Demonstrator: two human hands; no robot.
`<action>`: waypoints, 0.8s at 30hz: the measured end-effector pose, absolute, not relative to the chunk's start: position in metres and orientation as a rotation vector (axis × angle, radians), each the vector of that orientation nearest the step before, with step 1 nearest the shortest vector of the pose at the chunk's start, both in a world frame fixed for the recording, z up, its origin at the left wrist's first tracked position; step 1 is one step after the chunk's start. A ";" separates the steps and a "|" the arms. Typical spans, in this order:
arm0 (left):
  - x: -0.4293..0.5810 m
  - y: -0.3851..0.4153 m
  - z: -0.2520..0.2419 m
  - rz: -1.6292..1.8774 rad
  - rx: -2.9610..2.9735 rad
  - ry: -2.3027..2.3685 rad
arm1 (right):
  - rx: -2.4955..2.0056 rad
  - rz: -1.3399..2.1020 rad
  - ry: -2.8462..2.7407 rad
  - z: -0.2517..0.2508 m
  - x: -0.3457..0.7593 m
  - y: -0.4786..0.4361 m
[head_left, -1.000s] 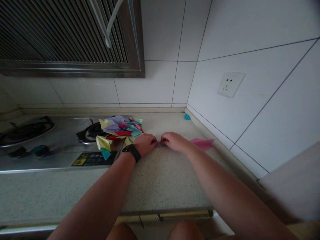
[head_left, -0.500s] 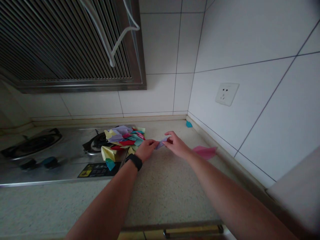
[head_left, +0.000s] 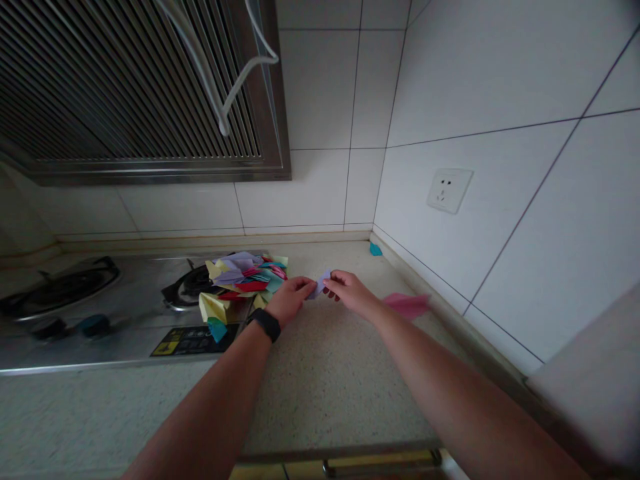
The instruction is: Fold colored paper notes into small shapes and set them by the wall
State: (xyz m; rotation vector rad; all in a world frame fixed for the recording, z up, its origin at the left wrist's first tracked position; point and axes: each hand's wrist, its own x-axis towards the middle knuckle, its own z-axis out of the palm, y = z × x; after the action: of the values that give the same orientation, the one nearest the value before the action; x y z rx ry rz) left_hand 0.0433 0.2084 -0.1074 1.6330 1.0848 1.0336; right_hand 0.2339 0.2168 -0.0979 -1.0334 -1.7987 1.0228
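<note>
A small piece of lavender paper [head_left: 320, 285] is held between my two hands, just over the speckled countertop [head_left: 340, 373]. My left hand [head_left: 291, 298], with a black band on its wrist, pinches the paper's left end between thumb and fingers. At the other end, my right hand [head_left: 349, 289] grips it with thumb and forefinger, the other fingers curled beneath. Left of my hands lies a pile of folded coloured paper [head_left: 245, 273] in lavender, yellow, red and teal, partly on the stove. A pink sheet of paper [head_left: 406, 304] rests beyond my right forearm.
A gas stove [head_left: 125, 340] with two burners and knobs fills the left side. Above it hangs a range hood [head_left: 150, 177] with a white cable [head_left: 225, 110]. A teal paper piece [head_left: 375, 249] sits in the back corner. The right tiled wall carries a socket [head_left: 449, 191].
My right hand's fingers have closed in and curled down around the lavender paper, which now stands more upright. The view has shifted slightly; the paper pile stays put.
</note>
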 end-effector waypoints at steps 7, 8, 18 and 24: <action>0.046 0.204 -0.104 0.964 1.632 1.019 | -1.017 0.990 -1.773 -0.094 0.235 0.216; 0.046 0.203 -0.103 0.979 1.602 1.016 | -1.014 1.005 -1.760 -0.094 0.235 0.215; 0.046 0.206 -0.107 1.032 1.576 1.048 | -1.007 1.018 -1.820 -0.093 0.232 0.211; 0.048 0.208 -0.106 1.098 1.885 1.080 | -0.971 0.856 -1.908 -0.096 0.231 0.213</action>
State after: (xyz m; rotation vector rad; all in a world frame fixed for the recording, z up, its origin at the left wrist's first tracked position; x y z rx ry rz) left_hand 0.0482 0.2080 -0.1056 1.8854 1.0797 1.0983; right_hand 0.2313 0.2129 -0.0963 -0.9711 -1.9084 0.8558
